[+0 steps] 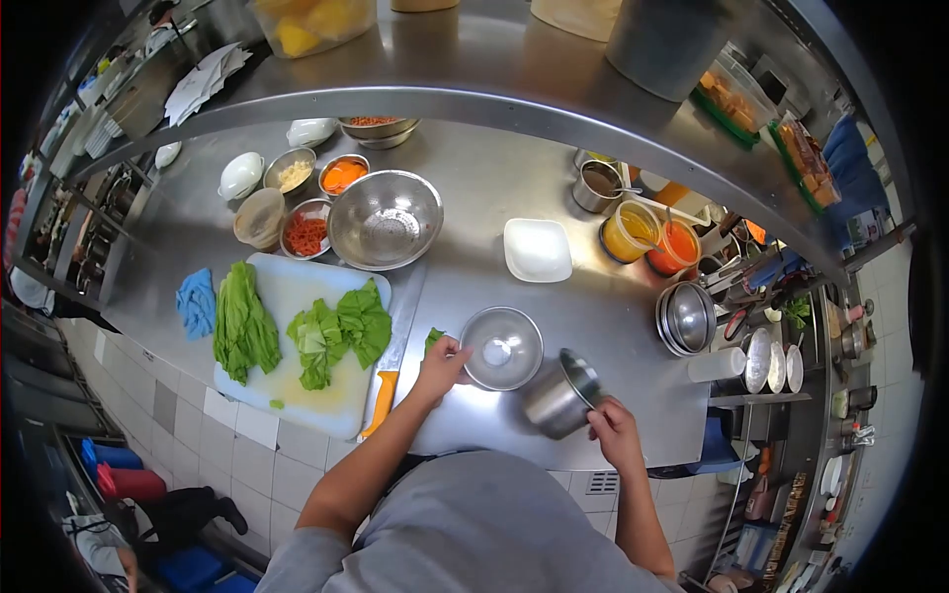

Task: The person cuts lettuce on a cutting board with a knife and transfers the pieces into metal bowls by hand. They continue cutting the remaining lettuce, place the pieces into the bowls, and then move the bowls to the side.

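My left hand [442, 372] is closed at the left rim of a small steel mixing bowl [505, 336], which sits on the steel counter with nothing visible inside. A scrap of green leaf [433, 338] shows just beyond that hand. To the right, my right hand [615, 429] grips the edge of a steel pot [556, 409], tilted beside the bowl; its contents are hidden. Left of my left hand, an orange-handled knife [382, 400] lies along a white cutting board [297, 400]. Whole lettuce leaves [244, 324] and cut lettuce [318, 341] rest on the board.
Beyond stand a perforated bowl [387, 219], shredded carrot [307, 235] and a white square dish [537, 249]. Yellow sauce [633, 232] and orange sauce [676, 247] are at right, near stacked bowls [689, 316]. A steel shelf [474, 104] spans overhead. A blue cloth [196, 303] lies left.
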`<state>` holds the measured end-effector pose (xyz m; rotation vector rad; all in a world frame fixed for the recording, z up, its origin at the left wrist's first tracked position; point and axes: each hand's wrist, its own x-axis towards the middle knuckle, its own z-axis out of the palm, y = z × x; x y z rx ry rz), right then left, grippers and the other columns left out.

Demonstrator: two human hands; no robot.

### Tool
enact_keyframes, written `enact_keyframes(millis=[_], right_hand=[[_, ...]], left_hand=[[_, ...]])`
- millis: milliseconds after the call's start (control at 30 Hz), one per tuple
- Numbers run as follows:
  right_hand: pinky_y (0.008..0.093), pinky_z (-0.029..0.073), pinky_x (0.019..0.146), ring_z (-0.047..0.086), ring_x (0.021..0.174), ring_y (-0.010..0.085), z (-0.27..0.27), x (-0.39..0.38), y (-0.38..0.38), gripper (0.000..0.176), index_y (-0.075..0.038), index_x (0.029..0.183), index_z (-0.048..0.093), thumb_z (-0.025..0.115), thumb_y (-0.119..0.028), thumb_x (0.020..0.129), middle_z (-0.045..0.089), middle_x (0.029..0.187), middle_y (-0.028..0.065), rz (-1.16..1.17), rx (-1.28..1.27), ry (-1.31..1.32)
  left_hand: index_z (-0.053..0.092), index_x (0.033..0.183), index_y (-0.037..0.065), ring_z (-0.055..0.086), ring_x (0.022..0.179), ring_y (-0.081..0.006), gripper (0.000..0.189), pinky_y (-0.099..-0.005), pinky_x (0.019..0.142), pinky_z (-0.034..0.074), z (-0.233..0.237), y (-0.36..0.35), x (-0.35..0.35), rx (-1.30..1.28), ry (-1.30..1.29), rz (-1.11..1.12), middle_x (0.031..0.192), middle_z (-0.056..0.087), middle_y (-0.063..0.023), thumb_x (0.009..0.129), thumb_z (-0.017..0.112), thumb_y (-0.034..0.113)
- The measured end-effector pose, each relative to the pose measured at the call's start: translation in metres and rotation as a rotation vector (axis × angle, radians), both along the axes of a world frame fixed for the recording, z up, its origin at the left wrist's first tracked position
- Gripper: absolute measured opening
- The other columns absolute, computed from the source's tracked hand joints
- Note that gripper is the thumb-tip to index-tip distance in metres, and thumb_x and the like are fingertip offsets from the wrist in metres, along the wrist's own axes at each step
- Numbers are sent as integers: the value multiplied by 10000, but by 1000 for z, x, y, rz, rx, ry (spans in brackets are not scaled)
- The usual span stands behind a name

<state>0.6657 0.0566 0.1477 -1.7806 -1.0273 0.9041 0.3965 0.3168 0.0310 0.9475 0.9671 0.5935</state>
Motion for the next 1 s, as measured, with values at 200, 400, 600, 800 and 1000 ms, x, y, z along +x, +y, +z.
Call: enact_keyframes(millis=[200, 400, 600, 800, 1000], right_hand=[[323, 451, 577, 554, 622, 153, -26, -44, 98, 479, -126, 1200, 659, 447, -555, 1170, 626, 829, 29, -235, -65, 952], [305, 388, 540, 486, 571, 131, -65, -59, 130, 441, -174, 1158, 683, 424, -531, 1179, 623, 766, -6, -335, -182, 1268], [310, 578, 563, 706, 720, 133, -44, -34, 140, 274, -144, 1243, 704, 531, -315, 1118, 773, 1031, 22, -448, 77, 1323], [354, 611, 938, 719, 1150, 217, -11, 19, 60, 210, -57, 1231, 738, 672, -189, 1081, 725, 1231, 72, 35, 164, 828], [342, 595, 906, 705, 1044, 181, -22, -30, 42, 205, -47, 1087, 786, 831, 9, 896, 706, 1138, 51, 536, 11, 109]], left_hand=[[535, 1041, 63, 709, 900, -182, 144, -366, 707, 706, -22, -9, 8, 19, -73, -28, 1030, 605, -64, 1062, 674, 94], [519, 1100, 57, 723, 949, -215, 117, -412, 825, 700, 2, -31, -5, -133, -174, -18, 1098, 629, -85, 1079, 630, 87], [567, 1216, 63, 737, 924, -225, 147, -391, 809, 672, -10, -10, 11, -197, -242, 47, 1157, 671, -98, 1106, 626, 141], [674, 1371, 54, 681, 1187, -406, 464, -460, 966, 602, 25, 14, -33, 1000, 687, -120, 1319, 661, -203, 912, 746, 69], [751, 1174, 40, 722, 1027, -418, 285, -524, 930, 598, -1, 9, -60, 932, 892, -435, 1199, 696, -200, 891, 725, 63]])
